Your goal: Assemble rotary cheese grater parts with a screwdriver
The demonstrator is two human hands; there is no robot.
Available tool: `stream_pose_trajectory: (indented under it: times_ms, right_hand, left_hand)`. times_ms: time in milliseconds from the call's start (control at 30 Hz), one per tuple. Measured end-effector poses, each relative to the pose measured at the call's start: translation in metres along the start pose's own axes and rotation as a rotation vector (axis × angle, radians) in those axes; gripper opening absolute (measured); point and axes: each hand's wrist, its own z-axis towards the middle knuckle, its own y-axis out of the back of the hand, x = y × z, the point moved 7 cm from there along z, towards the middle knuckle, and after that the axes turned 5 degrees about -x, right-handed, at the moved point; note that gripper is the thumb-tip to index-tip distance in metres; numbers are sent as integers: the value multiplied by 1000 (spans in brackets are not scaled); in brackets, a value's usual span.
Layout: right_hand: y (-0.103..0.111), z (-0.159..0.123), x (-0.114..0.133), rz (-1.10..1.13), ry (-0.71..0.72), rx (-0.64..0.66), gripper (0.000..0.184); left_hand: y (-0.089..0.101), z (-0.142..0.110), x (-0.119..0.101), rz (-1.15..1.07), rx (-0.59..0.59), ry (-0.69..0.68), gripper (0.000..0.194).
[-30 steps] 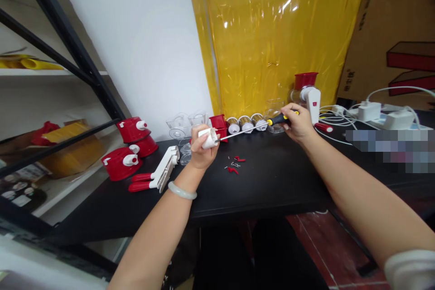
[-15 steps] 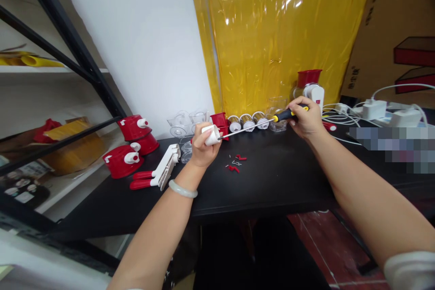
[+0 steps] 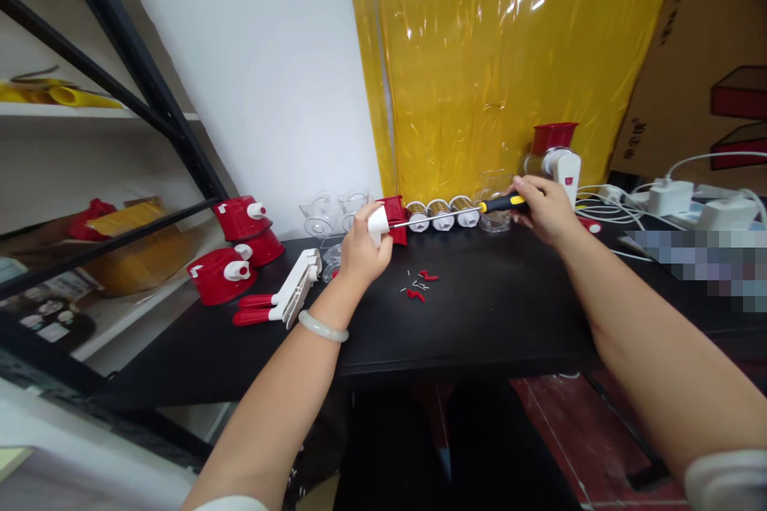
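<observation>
I have the left hand [image 3: 363,249] closed around a white part [image 3: 377,222] and the right hand [image 3: 544,206] gripping a screwdriver [image 3: 498,204] by its black-and-yellow handle — both grips look settled from here. The white part is held up above the table [image 3: 479,319], in front of a red hopper [image 3: 395,211] in my view, with the screwdriver's shaft slanting slightly down across to its right side. What has just changed is the turn of the left hand: half a second ago the part's round end showed to me, and now a plain side faces me instead. For the screwdriver work that costs me sight of the contact — I cannot tell whether the tip is inside the part or only against its edge. The part looks smooth, rounded and clean white, and the left hand hides much of it. Below, on the table, lie two red pieces [image 3: 429,276] and some small metal bits [image 3: 422,285], well apart from both hands.
</observation>
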Motion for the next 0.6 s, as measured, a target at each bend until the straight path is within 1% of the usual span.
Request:
stream_pose_trajectory:
  times_ms: [67,200,267,367,467,600]
  right_hand:
    - [-1,1,-4,-2,-23,-5,38]
    - [-1,2,-9,-1,-16,-31,40]
    - [-3,2,-12,-7,-24,-15,40]
    - [-7,2,-20,-4,-62,18,39]
    - [-9,2,-24,6,-82,31,40]
    - [-10,3,-24,28,-91,44,39]
  left_hand:
    - [-2,1,1,-14,69,75,61]
    - [-8,2,6,10,245,246,58]
    - [-10,1,8,-1,298,308,56]
    - [-13,-1,11,-43,330,362,55]
    - [-17,-3,14,-123,338,410,54]
    - [-23,-9,20,-259,368,535,55]
